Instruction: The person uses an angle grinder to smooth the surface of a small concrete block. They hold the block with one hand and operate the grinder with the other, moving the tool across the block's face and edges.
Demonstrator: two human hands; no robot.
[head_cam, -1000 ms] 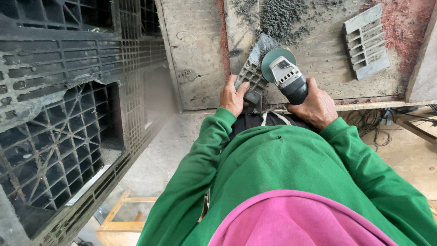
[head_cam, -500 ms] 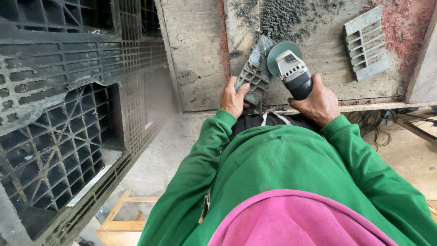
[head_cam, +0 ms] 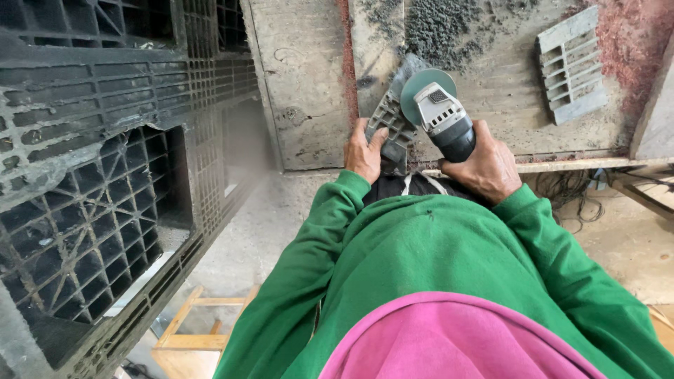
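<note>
Right hand [head_cam: 484, 168] wrapped around the dark body of a grey angle grinder [head_cam: 442, 119], its green disc guard [head_cam: 423, 91] tipped toward the left hand. Left hand [head_cam: 365, 151] pins down a grey ribbed plastic piece [head_cam: 393, 130], fingers closed over its near end, thumb on top. The piece lies on the worktop [head_cam: 309, 105] between both hands, just in front of the body, with the disc at or touching its far edge; exact contact can't be made out.

Progress, as a judgement: grinding looks well under way. A heap of dark grey shavings [head_cam: 439, 28] sits just beyond the disc, and reddish dust [head_cam: 625, 42] spreads beyond the right hand. The piece is not cut through as far as can be seen, so trimming remains. How much is left can't be told.

A second grey ribbed plastic piece [head_cam: 570, 67] lies apart on the worktop, beyond and outward of the right hand, untouched.

Containers: none proper in view. A big black plastic pallet [head_cam: 98, 175] stands well off the left hand, its grid cells open, nothing visible in them. A wooden frame [head_cam: 189, 326] sits on the floor below it. Cables [head_cam: 569, 193] tangle under the worktop edge near the right hand.
</note>
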